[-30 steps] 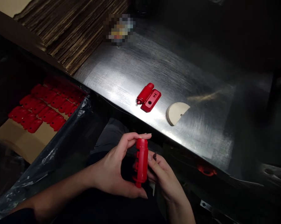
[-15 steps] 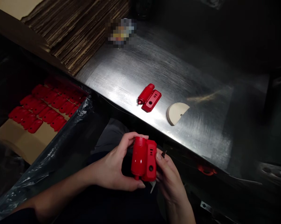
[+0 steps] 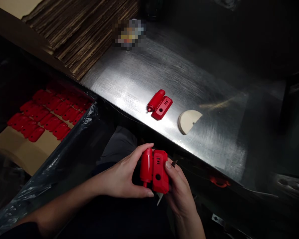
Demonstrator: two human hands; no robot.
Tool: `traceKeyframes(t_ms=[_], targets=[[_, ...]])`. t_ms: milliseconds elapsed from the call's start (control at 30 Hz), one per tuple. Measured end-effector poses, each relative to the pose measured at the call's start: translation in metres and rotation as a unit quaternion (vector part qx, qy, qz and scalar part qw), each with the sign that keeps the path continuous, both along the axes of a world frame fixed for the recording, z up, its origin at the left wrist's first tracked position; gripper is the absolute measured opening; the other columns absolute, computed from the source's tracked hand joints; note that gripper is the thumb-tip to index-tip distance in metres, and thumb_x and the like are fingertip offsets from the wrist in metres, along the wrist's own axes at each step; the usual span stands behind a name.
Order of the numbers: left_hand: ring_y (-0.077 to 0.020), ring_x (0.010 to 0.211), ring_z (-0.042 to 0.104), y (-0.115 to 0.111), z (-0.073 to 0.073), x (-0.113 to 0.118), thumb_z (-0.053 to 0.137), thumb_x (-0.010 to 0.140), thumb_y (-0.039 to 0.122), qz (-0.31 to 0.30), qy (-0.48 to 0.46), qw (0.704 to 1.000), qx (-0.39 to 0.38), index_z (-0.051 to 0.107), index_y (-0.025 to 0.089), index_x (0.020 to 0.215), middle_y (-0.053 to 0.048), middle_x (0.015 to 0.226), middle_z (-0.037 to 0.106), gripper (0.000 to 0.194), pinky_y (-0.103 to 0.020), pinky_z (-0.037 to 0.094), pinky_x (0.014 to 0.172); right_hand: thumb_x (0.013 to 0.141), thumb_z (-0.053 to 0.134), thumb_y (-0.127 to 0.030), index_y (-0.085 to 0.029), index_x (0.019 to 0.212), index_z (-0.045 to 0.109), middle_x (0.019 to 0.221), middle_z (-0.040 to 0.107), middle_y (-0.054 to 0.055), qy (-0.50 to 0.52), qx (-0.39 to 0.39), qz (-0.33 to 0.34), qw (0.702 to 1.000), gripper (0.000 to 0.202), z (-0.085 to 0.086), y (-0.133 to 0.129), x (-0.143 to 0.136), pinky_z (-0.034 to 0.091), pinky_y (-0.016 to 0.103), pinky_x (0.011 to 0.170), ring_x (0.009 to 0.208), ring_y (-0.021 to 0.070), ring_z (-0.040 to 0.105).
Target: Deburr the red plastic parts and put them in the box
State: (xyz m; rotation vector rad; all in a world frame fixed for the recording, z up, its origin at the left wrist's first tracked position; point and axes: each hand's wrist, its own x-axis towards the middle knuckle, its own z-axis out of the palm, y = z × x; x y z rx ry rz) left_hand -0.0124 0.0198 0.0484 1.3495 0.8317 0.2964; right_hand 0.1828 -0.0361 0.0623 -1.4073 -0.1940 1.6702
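Observation:
Between my hands is a red plastic housing (image 3: 160, 171), a cylinder beside a flat plate with slots and a round hole. My left hand (image 3: 122, 177) grips the cylinder's two ends between thumb and fingers. My right hand (image 3: 180, 187) pinches the plate's right edge, its thumb on the face. A small dark pointed tip (image 3: 174, 163) sticks out above that hand, and a pale thin piece (image 3: 159, 198) shows below the housing; whether they belong to one tool I cannot tell. A similar red part (image 3: 161, 108) lies on the metal table, left of a cream half-round block (image 3: 189, 121).
The metal table (image 3: 129, 76) runs diagonally, its front edge just beyond my hands. A stack of brown cardboard sheets (image 3: 85, 36) stands at the back left. Several red parts (image 3: 51, 121) lie in rows on cardboard in a plastic-lined box (image 3: 72, 146) at left.
The housing has turned in my hands: its plate now faces me more squarely, and a gap shows between cylinder and plate. Both hands keep their grip.

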Motion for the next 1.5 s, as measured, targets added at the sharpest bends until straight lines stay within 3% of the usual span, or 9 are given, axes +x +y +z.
traceKeyframes(t_ms=[133,600,900,1133,1300,1500], targets=[[-0.0360,0.153,0.051,0.001,-0.002,0.000,0.095,0.074,0.036,0.001,0.007,1.000,-0.006,0.024,0.029,0.168,-0.015,0.169,0.048,0.119,-0.055,0.041,0.129,0.080,0.093,-0.060,-0.018,0.098,0.084,0.083,0.074,0.005,0.006,-0.002,-0.004,1.000,0.046,0.005,0.002,-0.004,0.054,0.024,0.068,0.074,0.0173,0.064],[-0.0355,0.148,0.056,0.005,-0.009,-0.002,0.092,0.075,0.032,-0.007,0.019,1.000,0.006,0.029,0.026,0.166,-0.016,0.165,0.051,0.111,-0.053,0.046,0.125,0.080,0.093,-0.059,-0.020,0.102,0.083,0.085,0.075,0.003,-0.002,-0.017,-0.024,1.000,0.047,-0.005,0.002,-0.015,0.058,0.027,0.069,0.074,0.0180,0.067],[-0.0355,0.149,0.056,0.009,-0.010,-0.009,0.091,0.078,0.028,0.008,0.001,0.999,0.034,0.030,0.028,0.166,-0.016,0.165,0.051,0.107,-0.053,0.046,0.126,0.089,0.085,-0.061,-0.021,0.108,0.080,0.092,0.077,0.006,0.003,0.020,0.049,0.999,0.044,-0.005,0.010,-0.015,0.058,0.031,0.072,0.077,0.0208,0.068],[-0.0403,0.164,0.035,0.013,-0.013,-0.005,0.099,0.072,0.046,-0.022,-0.005,0.992,0.121,0.028,0.028,0.167,-0.020,0.177,0.031,0.120,-0.059,0.038,0.132,0.100,0.073,-0.061,-0.021,0.110,0.079,0.088,0.071,0.004,-0.091,0.084,0.142,0.982,0.042,-0.004,0.010,-0.007,0.051,0.028,0.074,0.079,0.0181,0.060],[-0.0395,0.164,0.033,0.010,-0.016,0.005,0.099,0.073,0.040,-0.040,-0.053,0.977,0.201,0.025,0.029,0.168,-0.018,0.173,0.042,0.121,-0.061,0.033,0.134,0.104,0.065,-0.062,-0.019,0.109,0.077,0.082,0.066,0.002,-0.154,0.099,0.203,0.962,0.045,-0.001,0.006,-0.007,0.046,0.028,0.069,0.075,0.0169,0.055],[-0.0388,0.154,0.046,0.006,-0.012,0.007,0.103,0.065,0.035,-0.006,-0.064,0.981,0.185,0.033,0.032,0.164,-0.015,0.163,0.052,0.121,-0.056,0.040,0.130,0.106,0.059,-0.067,-0.022,0.105,0.072,0.086,0.064,0.001,-0.128,0.148,0.233,0.953,0.047,0.005,0.003,0.006,0.046,0.028,0.072,0.078,0.0176,0.057]])
